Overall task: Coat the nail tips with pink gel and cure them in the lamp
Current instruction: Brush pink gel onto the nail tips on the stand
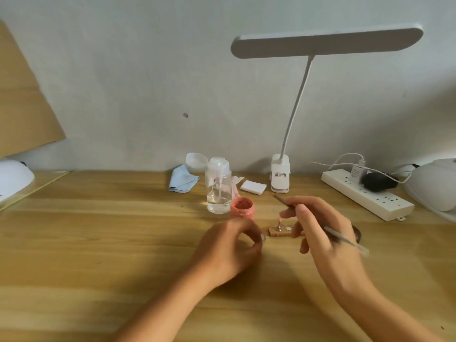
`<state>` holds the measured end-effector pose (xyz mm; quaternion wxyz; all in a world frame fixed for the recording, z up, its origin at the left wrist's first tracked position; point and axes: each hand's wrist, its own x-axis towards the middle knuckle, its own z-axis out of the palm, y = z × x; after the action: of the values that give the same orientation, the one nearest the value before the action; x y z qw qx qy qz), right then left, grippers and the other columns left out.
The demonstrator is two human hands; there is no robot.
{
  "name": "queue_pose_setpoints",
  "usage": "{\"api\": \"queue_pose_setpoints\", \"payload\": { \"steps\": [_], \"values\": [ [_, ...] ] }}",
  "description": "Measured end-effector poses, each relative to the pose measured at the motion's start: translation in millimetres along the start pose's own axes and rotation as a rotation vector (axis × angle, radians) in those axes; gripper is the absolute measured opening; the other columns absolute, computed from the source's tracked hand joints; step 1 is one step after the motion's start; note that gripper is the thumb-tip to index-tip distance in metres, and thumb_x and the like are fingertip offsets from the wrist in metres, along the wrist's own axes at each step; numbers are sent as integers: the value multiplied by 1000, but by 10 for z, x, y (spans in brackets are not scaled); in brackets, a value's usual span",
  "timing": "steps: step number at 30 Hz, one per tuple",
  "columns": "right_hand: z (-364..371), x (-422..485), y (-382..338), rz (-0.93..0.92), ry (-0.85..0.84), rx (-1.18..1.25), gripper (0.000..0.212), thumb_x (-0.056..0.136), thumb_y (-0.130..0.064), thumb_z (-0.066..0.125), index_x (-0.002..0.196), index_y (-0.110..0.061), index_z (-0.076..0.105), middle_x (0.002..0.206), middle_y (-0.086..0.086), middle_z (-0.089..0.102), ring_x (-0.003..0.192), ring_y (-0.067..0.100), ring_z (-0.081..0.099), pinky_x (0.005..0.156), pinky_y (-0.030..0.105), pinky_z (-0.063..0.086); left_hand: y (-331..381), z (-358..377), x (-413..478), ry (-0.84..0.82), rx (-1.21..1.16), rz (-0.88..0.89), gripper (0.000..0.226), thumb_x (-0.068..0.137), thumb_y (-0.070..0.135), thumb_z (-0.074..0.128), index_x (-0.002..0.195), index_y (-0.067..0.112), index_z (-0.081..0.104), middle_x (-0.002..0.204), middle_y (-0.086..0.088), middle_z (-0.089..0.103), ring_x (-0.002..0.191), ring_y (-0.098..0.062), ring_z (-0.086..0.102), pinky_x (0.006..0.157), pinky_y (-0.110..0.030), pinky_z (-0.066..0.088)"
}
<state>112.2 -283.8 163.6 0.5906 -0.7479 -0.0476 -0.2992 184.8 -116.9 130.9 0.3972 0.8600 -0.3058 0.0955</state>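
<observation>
White clip desk lamp (325,44), blue cloth (182,180), clear pump bottle (219,188) — power strip (365,191) at right, on wooden desk (98,230).

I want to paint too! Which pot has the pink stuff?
The short open jar, beside the taller clear bottle, which holds clear liquid.

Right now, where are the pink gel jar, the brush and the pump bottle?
pink gel jar (242,211): head view, side wall.
brush (345,239): head view, handle.
pump bottle (218,193): head view, clear body.

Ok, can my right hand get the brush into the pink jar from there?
Probably yes. The pink jar stands open, just left of the brush in the right hand, bare table between; the left hand sits nearer you.
</observation>
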Motion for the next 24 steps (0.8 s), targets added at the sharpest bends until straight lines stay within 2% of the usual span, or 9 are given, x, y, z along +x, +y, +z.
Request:
{"api": "queue_pose_setpoints", "payload": {
  "steps": [1,3,7,10,13,16,18,20,24],
  "values": [
    [35,71,-23,53,-33,-16,16,98,-13,55,98,-23,67,81,1,74,59,6,59,49,15,43,-31,-8,-10,3,-7,-24,13,79,28,71,79,40,66,85,26,67,60,16,49,55,-7,29],
    [125,277,-47,194,-76,-63,3,95,-17,57,96,-19,57,75,0,75,50,7,54,44,15,40,-55,-30,18,3,-1,-34,12,79,34,69,79,44,64,83,28,65,60,14,50,54,-8,29],
    [273,683,-29,335,-137,-216,10,92,-22,60,94,-12,56,68,-4,74,49,9,48,44,22,39,-81,-70,71,-47,74,-48,17,80,37,70,77,50,60,78,34,62,64,16,52,54,-7,31],
    [397,842,39,343,-162,-338,6,89,-23,60,87,-17,58,64,-7,73,57,10,48,53,27,40,-134,-50,59,-52,120,-65,17,81,35,69,78,49,61,69,38,58,64,18,52,53,-5,30],
    [482,867,120,342,-164,-428,7,88,-24,62,83,-21,59,60,-10,71,65,9,54,60,28,44,-125,-25,50,-18,137,-54,11,83,35,67,88,45,64,71,46,52,66,19,50,53,-7,29],
    [524,829,142,313,-163,-488,10,88,-25,63,80,-22,60,57,-11,69,73,10,61,63,28,47,-143,-23,57,-23,115,-50,12,83,37,68,92,44,66,69,39,55,67,18,50,56,-7,27],
    [514,799,94,299,-131,-433,10,90,-27,63,83,-21,59,56,-8,68,62,9,56,57,27,43,-159,-27,62,-31,83,-67,8,83,36,69,86,43,67,68,41,55,65,17,50,56,-9,29],
    [465,743,14,295,-81,-315,11,93,-27,60,87,-18,58,59,-3,69,56,10,51,52,30,41,-165,-32,63,-34,61,-75,17,83,33,71,76,45,62,69,46,53,64,17,51,55,-8,28],
    [303,431,-103,307,-41,46,13,99,-23,52,101,-11,55,78,2,76,60,16,63,48,25,48,-190,-21,89,-35,38,-104,32,82,30,74,68,52,56,69,48,53,62,19,51,55,-7,30]
  ]
}}
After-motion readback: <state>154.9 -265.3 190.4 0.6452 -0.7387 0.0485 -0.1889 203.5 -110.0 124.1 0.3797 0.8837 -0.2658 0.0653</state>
